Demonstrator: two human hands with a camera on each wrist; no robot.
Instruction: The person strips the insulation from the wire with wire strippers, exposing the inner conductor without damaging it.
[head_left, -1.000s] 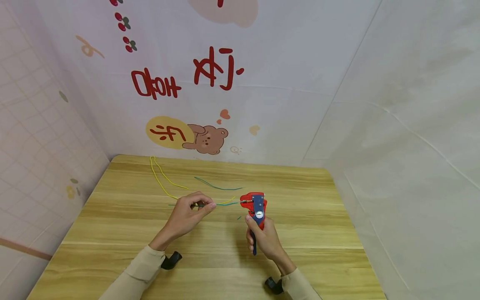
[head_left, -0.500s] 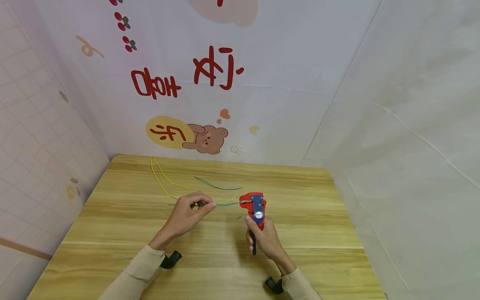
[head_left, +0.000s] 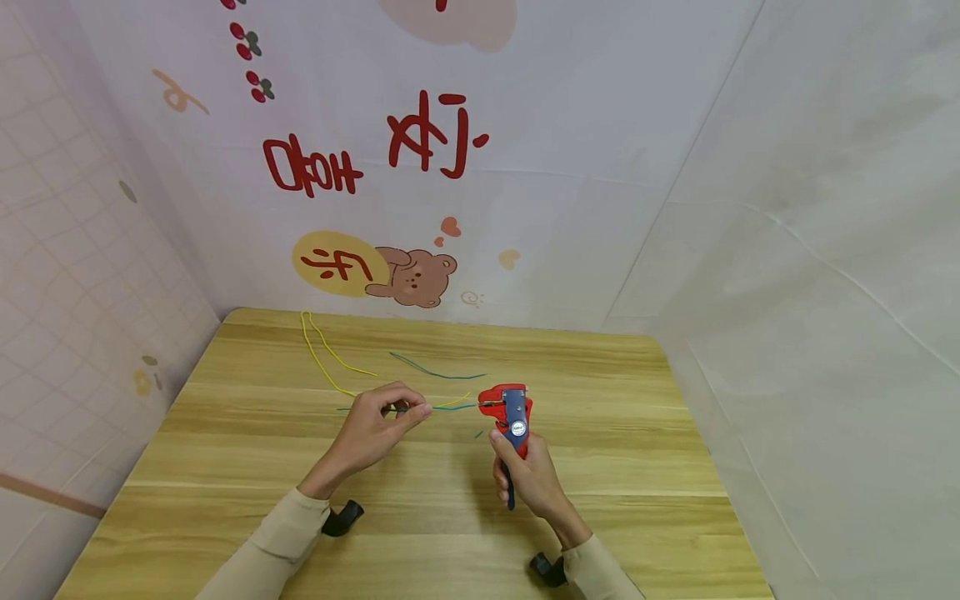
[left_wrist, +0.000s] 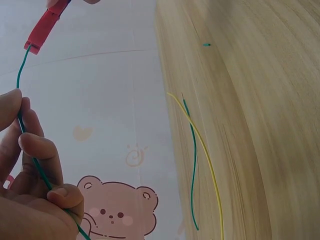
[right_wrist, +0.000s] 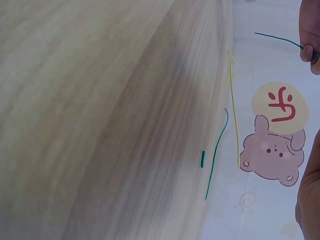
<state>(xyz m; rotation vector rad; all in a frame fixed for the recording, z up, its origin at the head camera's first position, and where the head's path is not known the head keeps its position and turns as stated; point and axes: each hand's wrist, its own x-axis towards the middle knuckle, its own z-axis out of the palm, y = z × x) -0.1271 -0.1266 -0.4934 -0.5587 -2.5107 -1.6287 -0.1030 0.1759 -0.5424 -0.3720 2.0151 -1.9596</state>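
Note:
In the head view my left hand (head_left: 381, 425) pinches a green wire (head_left: 455, 407) between thumb and fingertips. The left wrist view shows that wire (left_wrist: 19, 75) running on through the curled fingers. Its far end meets the nose of a red and dark blue wire stripper (head_left: 516, 408). My right hand (head_left: 531, 477) grips the stripper by its handles, nose turned left toward the other hand. How far the wire sits in the nose cannot be made out. In the right wrist view, the left hand (right_wrist: 310, 42) appears at the upper right, with the wire's tail sticking out.
On the wooden table (head_left: 600, 467) behind the hands lie a second green wire (head_left: 427, 372), bare at one end, and a bent yellow wire (head_left: 315, 357). A short green scrap (head_left: 478, 434) lies left of the stripper. Printed cloth walls (head_left: 562, 208) border the table.
Very little differs. The wire stripper has shifted very slightly left over the last second; both hands keep their holds and places.

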